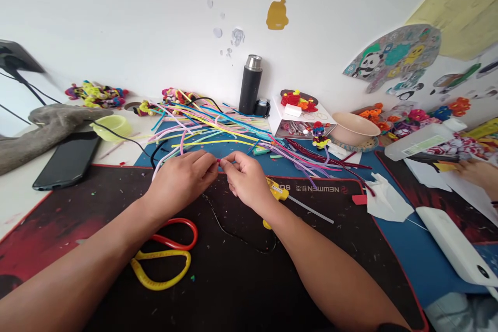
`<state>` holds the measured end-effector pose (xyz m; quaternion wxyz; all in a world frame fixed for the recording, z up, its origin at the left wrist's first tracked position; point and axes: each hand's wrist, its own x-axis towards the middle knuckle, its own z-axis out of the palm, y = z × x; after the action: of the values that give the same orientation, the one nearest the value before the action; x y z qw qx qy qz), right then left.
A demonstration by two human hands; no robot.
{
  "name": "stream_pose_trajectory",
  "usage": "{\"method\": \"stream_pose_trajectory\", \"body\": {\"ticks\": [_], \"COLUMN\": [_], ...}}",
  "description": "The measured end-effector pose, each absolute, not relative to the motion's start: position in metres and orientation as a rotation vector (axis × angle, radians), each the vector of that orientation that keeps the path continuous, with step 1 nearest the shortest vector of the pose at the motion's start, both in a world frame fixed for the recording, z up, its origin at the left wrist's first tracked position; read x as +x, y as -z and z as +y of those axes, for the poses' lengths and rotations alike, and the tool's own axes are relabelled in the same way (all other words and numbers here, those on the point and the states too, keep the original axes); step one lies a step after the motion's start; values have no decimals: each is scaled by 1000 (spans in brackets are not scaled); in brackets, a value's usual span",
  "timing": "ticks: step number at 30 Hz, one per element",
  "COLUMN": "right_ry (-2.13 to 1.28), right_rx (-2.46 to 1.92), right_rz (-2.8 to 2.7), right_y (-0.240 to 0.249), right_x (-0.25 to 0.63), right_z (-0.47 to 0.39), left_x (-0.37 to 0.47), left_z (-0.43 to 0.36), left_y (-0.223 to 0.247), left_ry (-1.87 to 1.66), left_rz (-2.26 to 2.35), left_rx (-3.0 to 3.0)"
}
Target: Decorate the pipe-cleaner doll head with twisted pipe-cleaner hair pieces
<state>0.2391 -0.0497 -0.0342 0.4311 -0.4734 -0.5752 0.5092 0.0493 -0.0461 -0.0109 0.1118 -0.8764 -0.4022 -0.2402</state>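
Pink fuzzy pipe-cleaner piece being pinched between both hands over the black desk mat.

Left hand and right hand are closing fingertips on its two ends, the short piece lying crosswise between them, equally near both. Beyond the mat's far edge a loose heap of coloured pipe-cleaner stems is fanning out; farther right, a beige bowl, contents hidden.

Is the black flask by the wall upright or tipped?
Upright. The black flask stands on its base against the wall, silver cap on top.
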Motion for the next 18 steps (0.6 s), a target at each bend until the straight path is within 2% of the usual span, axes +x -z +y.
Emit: {"method": "stream_pose_trajectory", "body": {"ticks": [7, 11, 14, 18], "right_ry": [-1449, -1456, -1373, -1067], "right_rx": [-1127, -1104, -1118, -1204], "right_rz": [-1182, -1244, -1420, -1648], "right_y": [27, 20, 16, 14], "right_x": [231, 235, 241, 245], "right_z": [-53, -53, -52, -50], "left_x": [58, 58, 55, 52], "left_z": [-49, -48, -47, -50], "left_y": [11, 13, 11, 3], "left_ry": [752, 909, 1043, 1128], "left_rz": [-1315, -1472, -1613, -1740], "left_rx": [-2506, -2519, -2571, -2598]}}
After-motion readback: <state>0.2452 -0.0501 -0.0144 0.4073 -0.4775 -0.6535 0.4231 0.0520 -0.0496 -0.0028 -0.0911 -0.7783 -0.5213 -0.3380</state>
